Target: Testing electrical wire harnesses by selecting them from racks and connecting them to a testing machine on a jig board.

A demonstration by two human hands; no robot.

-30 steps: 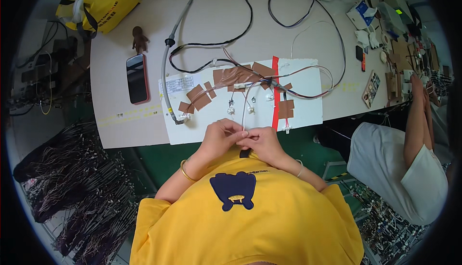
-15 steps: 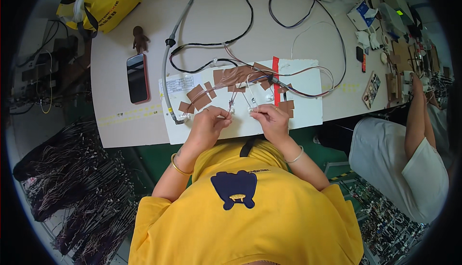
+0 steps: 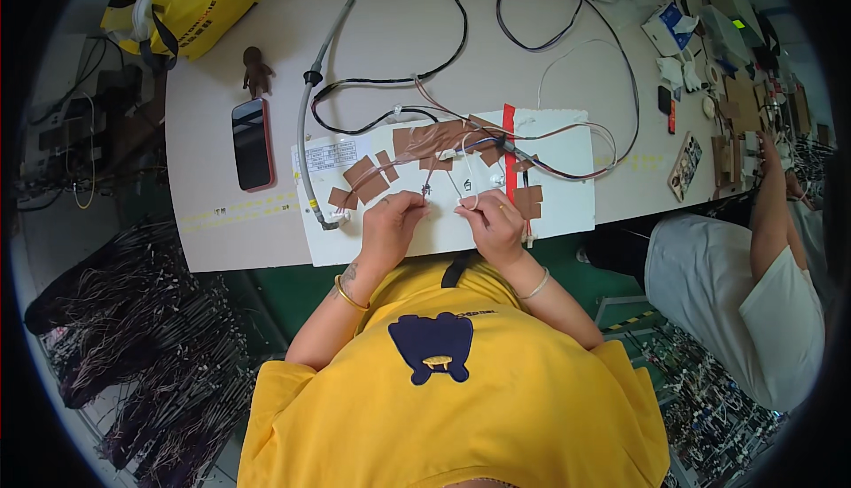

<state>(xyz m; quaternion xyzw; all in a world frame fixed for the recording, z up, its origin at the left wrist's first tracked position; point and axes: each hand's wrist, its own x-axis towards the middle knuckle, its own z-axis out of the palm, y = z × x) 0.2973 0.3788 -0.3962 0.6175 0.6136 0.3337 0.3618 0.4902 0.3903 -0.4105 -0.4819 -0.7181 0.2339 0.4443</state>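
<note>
Above the near edge of a white board (image 3: 564, 213), both of my hands work close together with closed fingertips. My left hand (image 3: 390, 226) pinches the end of a thin reddish wire (image 3: 429, 183). In my right hand (image 3: 496, 226) a thin white wire (image 3: 453, 183) is pinched near its end, and a loose white loop curls over the fingers. The very tips of both wires are hidden or too small to make out. Brown tape (image 3: 424, 141) fixes the wire bundle to the board. A grey cable (image 3: 306, 138) with an angled end runs down the board's left side.
A black cable (image 3: 464, 27) loops across the table. Left of the board lie a phone (image 3: 252, 145) and a brown doll-shaped figure (image 3: 257, 71). A yellow bag (image 3: 199, 9) stands far left. Another phone (image 3: 684, 166) lies to the right, near a person in a white shirt (image 3: 709, 293).
My left hand has shifted slightly right, and my right hand slightly left. The white wire's loop has dropped closer to my right fingers. The person at the right has moved an arm.
</note>
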